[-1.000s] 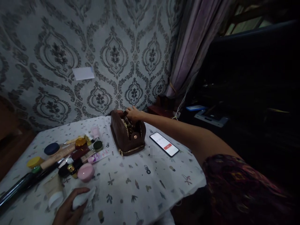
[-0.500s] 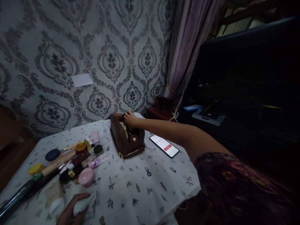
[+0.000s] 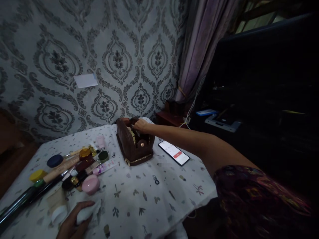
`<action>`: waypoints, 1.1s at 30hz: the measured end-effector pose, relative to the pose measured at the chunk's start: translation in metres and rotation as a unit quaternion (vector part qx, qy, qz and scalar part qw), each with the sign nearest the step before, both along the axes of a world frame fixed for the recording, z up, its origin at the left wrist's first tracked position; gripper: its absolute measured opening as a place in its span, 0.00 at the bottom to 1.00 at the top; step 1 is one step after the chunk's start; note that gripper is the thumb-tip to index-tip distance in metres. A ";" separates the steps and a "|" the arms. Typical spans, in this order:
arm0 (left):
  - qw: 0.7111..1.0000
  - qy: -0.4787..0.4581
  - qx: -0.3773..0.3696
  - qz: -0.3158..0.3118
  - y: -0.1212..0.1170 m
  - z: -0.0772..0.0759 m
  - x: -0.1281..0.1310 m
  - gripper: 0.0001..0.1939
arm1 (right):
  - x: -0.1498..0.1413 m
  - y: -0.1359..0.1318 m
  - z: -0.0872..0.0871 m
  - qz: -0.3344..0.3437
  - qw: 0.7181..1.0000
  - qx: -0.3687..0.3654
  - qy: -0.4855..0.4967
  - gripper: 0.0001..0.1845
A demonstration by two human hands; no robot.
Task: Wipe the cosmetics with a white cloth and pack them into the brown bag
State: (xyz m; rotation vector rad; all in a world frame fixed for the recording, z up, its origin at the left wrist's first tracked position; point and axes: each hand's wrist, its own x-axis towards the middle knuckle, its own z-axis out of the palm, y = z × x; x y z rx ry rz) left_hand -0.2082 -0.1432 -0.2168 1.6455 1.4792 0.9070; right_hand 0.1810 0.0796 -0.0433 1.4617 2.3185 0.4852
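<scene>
A brown makeup bag [image 3: 133, 153] with gold zips stands unzipped on the table, with gold-coloured and dark contents partly showing. My right hand [image 3: 141, 126] reaches over its far right side, fingers curled down into the opening; what they grip, if anything, is hidden. At the lower left, my left hand [image 3: 74, 220] is closed around a soft white bundle [image 3: 86, 214] that looks like crumpled tissue. Close by lie a beige tube [image 3: 56, 202] with a white cap and a pink round jar [image 3: 90, 184].
Several cosmetics, among them a blue-lidded jar [image 3: 55, 161], a yellow lid [image 3: 38, 175] and a pink tube [image 3: 100, 142], crowd the table's left side. A lit phone [image 3: 174, 152] lies under my right forearm. The patterned tablecloth [image 3: 159, 205] ends at the right front edge.
My right hand has dipped a little lower into the bag's opening, its fingers now more curled and hidden. The left hand keeps its hold on the white bundle. The view has shifted slightly.
</scene>
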 end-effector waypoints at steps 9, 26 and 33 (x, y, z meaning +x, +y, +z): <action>0.999 0.029 0.017 -0.027 -0.012 0.046 0.025 0.16 | -0.013 -0.012 0.011 0.009 1.000 -0.010 -0.009 0.15; 0.995 0.006 0.057 -0.080 -0.017 0.048 0.028 0.21 | -0.151 -0.113 -0.069 0.208 0.871 0.036 0.444 0.17; 0.993 0.003 0.082 -0.080 -0.020 0.050 0.027 0.22 | -0.197 -0.095 -0.114 0.118 0.813 -0.069 0.566 0.08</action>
